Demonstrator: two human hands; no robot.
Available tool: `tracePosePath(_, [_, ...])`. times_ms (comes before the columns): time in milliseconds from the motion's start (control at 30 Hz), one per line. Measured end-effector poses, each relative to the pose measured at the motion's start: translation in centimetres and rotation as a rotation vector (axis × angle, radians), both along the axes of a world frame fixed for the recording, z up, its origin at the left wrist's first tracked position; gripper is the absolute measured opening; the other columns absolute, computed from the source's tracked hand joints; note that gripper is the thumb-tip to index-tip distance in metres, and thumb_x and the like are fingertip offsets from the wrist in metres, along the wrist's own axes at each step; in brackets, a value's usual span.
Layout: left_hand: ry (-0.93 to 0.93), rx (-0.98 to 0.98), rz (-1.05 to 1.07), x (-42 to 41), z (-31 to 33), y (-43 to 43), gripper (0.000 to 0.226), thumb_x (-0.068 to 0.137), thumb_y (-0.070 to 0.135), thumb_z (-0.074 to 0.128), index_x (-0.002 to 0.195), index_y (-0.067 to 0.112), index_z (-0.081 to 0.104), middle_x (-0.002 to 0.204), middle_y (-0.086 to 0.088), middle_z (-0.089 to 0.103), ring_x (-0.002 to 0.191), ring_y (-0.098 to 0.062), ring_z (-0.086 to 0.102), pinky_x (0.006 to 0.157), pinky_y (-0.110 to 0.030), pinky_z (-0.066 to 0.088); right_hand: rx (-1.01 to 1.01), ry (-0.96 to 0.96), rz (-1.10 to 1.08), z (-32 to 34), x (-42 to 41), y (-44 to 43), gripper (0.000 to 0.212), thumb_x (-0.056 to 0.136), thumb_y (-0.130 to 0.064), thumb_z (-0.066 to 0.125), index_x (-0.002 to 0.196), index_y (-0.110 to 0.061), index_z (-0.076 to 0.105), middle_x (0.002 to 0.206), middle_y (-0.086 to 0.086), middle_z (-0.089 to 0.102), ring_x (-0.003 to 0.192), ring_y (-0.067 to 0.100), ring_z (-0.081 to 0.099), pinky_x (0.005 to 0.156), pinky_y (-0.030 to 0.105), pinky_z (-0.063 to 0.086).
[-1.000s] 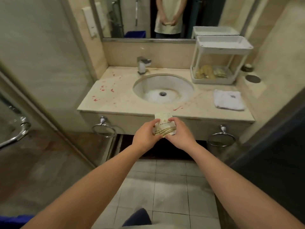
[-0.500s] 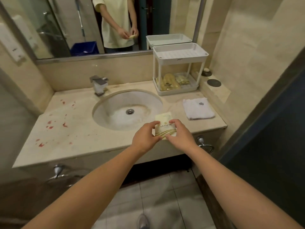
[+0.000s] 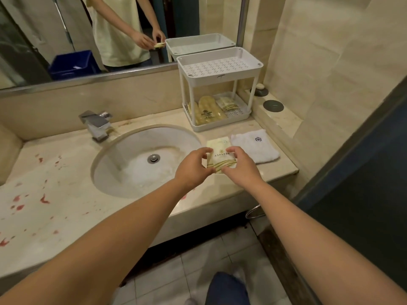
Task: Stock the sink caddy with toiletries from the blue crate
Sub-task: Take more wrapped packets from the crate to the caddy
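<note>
Both the left hand (image 3: 193,170) and right hand (image 3: 241,167) pinch the toiletry sachet (image 3: 221,156), which could slip into the basin (image 3: 132,150) left of the grip before reaching the caddy (image 3: 220,69) beyond.

A folded white towel (image 3: 255,146) is laid on the surface (image 3: 55,172) just right of the fingers (image 3: 234,150). A round basin (image 3: 132,146) is sunk to their left, with a chrome tap (image 3: 95,125) set beyond it. Red marks (image 3: 44,199) are scattered far left.
</note>
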State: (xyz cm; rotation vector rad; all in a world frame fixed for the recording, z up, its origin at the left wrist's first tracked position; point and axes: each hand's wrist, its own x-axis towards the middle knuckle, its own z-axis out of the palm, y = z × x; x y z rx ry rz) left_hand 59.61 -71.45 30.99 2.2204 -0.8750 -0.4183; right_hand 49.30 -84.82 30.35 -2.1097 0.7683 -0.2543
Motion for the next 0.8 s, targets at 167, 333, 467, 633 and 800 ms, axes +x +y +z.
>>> tracePosePath(167, [-0.005,0.016,0.019,3.5,-1.2,-4.7,0.06,0.081,0.026,0.076,0.135,0.03,0.05,0.121,0.005,0.058,0.074,-0.003,0.063,0.065,-0.031,0.055,0.035,-0.003,0.006,-1.2,3.4,-4.6,0.054,0.082,-0.018,0.07,0.13,-0.03,0.047,0.134,-0.004,0.053,0.108,0.012,0.054,0.07,0.019,0.039])
tracePosePath(333, [0.028,0.028,0.064,7.6,-2.7,-10.8,0.059,0.08,0.025,0.076,0.134,0.03,0.052,0.119,0.005,0.059,0.072,-0.005,0.064,0.075,-0.031,0.054,0.054,0.002,0.024,-2.7,7.9,-10.9,0.053,0.082,-0.016,0.07,0.129,-0.029,0.05,0.132,-0.003,0.055,0.114,0.015,0.055,0.081,0.023,0.038])
tracePosePath(467, [0.051,0.027,0.116,11.4,-3.9,-16.7,0.057,0.081,0.025,0.076,0.133,0.028,0.052,0.119,0.006,0.06,0.079,-0.011,0.065,0.078,-0.031,0.052,0.075,0.009,0.031,-3.8,12.4,-16.6,0.054,0.082,-0.015,0.069,0.132,-0.028,0.05,0.133,-0.003,0.054,0.115,0.013,0.052,0.081,0.021,0.037])
tracePosePath(633, [0.131,-0.048,0.223,16.1,-5.8,-23.3,0.051,0.082,0.019,0.074,0.13,0.024,0.056,0.111,0.003,0.06,0.09,-0.017,0.064,0.081,-0.029,0.053,0.134,-0.004,0.049,-5.5,18.0,-23.0,0.054,0.083,-0.011,0.069,0.131,-0.026,0.052,0.121,-0.01,0.053,0.103,0.005,0.049,0.066,0.005,0.035])
tracePosePath(800, [0.177,-0.061,0.304,20.4,-7.4,-27.5,0.047,0.085,0.019,0.071,0.129,0.024,0.056,0.112,0.004,0.059,0.093,-0.02,0.065,0.079,-0.029,0.055,0.149,0.0,0.072,-7.0,23.2,-26.9,0.052,0.084,-0.009,0.067,0.132,-0.023,0.052,0.111,-0.007,0.053,0.101,0.01,0.051,0.077,0.013,0.04])
